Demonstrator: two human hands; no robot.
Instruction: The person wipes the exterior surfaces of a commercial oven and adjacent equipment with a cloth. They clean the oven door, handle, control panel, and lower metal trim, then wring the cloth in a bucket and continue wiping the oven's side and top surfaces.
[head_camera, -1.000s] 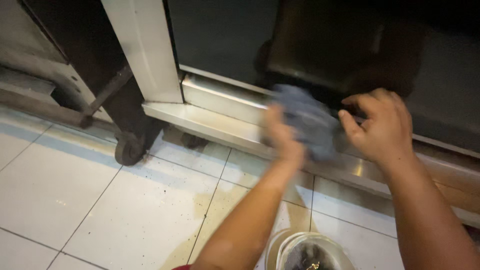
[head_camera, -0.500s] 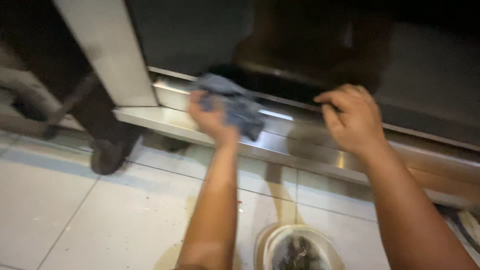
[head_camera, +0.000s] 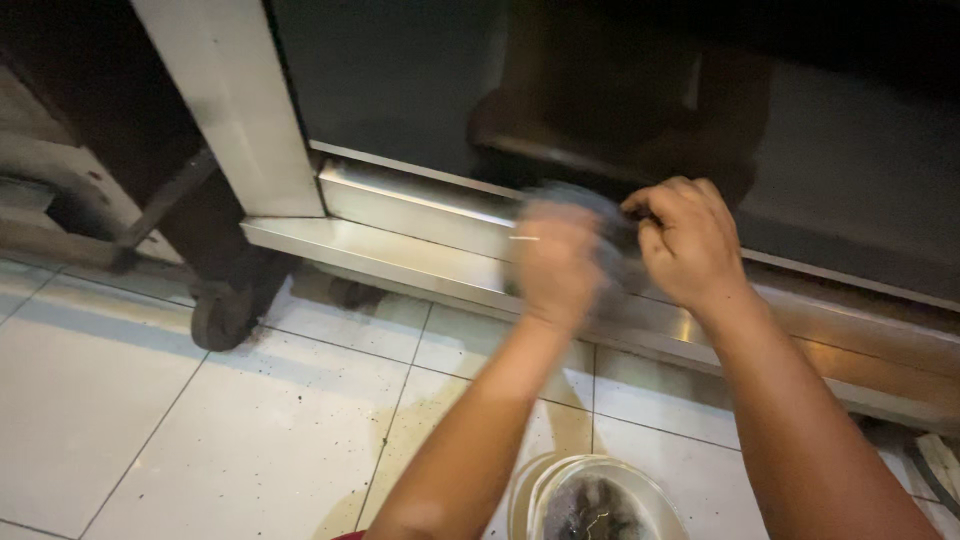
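Nearest, at the bottom centre of the frame: a clear bowl (head_camera: 600, 500) on the white tiled floor (head_camera: 150, 400), holding dark murky matter; a yellowish wet patch spreads on the tiles around it. Dark specks are scattered over the tiles.

Both forearms rise from the bottom edge toward the centre. Left hand (head_camera: 555, 262), blurred, is at centre frame, grip closed on a grey cloth (head_camera: 600, 215) that shows only as a smear above and to the right of the knuckles. The cloth sits against the stainless steel ledge (head_camera: 400, 235) that runs from left of centre to the right edge. Right hand (head_camera: 690, 245), just right of the left, has fingers curled down onto the upper edge of the ledge; whether they pinch part of the cloth or only brace on the metal cannot be told.

Judgement: the step in hand is wiping the stepped ledge, mid-stroke, near its middle. The next move would call for firm pressure along the step's inner corner and keeping the cloth bunched under the palm.

Farther: a dark caster wheel (head_camera: 222, 315) at left under a steel upright post (head_camera: 235, 110). Beyond, upper frame, a dark glossy panel (head_camera: 400, 80) with dim reflections.
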